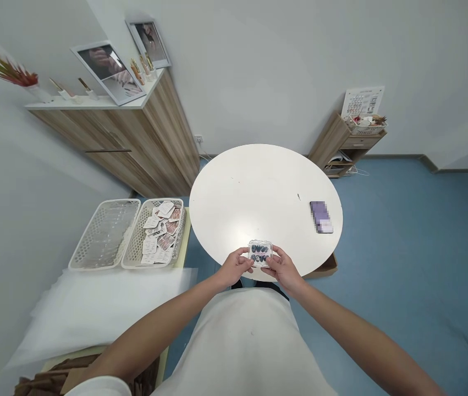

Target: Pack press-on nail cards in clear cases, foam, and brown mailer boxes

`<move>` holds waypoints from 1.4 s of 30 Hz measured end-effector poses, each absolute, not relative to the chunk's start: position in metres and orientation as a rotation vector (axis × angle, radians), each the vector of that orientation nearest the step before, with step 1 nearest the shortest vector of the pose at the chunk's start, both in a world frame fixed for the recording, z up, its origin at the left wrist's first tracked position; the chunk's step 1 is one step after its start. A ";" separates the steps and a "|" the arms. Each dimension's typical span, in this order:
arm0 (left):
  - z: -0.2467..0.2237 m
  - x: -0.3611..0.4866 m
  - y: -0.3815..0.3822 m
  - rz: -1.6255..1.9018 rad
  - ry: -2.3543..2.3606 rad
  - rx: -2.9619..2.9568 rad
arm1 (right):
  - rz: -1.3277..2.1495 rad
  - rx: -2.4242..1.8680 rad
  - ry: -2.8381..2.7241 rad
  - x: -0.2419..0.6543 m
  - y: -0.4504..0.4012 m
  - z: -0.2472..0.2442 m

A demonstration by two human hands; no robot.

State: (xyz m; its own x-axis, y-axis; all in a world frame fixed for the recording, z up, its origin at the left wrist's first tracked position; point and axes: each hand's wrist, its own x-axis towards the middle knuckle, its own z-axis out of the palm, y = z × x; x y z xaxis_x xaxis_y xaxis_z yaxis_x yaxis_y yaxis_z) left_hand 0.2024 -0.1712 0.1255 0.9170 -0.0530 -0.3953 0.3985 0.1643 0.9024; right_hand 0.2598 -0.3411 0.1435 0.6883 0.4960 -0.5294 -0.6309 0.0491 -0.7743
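Note:
Between my two hands is a small clear plastic case of press-on nails (260,253), dark and patterned, lying in two rows. It is held over the near edge of the round white table (254,187). My left hand (236,267) grips the case's left side, thumb at its lower corner. On the right side, my right hand (283,268) pinches it, the thumb over the front lower corner. Whether the case touches the tabletop, I cannot tell.
A phone with a blurred purple screen (321,217) lies at the table's right. Left of the table stand a basket of nail cards (124,258) and a basket of clear cases (72,258), with white sheets (105,308) in front. Behind are a wooden cabinet (168,132) and a small shelf (328,137).

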 end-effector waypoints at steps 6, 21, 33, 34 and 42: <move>0.126 0.219 -0.194 -0.290 0.359 1.408 | 0.837 -1.301 0.102 0.282 -0.355 0.143; 0.105 0.223 -0.220 -0.122 0.721 1.522 | 0.851 -1.466 0.077 0.304 -0.353 0.097; 0.082 0.225 -0.142 -0.140 0.797 1.569 | 0.972 -1.924 -0.221 0.314 -0.270 0.070; 0.079 0.225 -0.131 -0.138 0.808 1.584 | 0.971 -1.939 -0.236 0.315 -0.257 0.068; 0.051 0.237 -0.046 -0.119 0.923 1.702 | 0.889 -2.004 -0.357 0.323 -0.160 0.045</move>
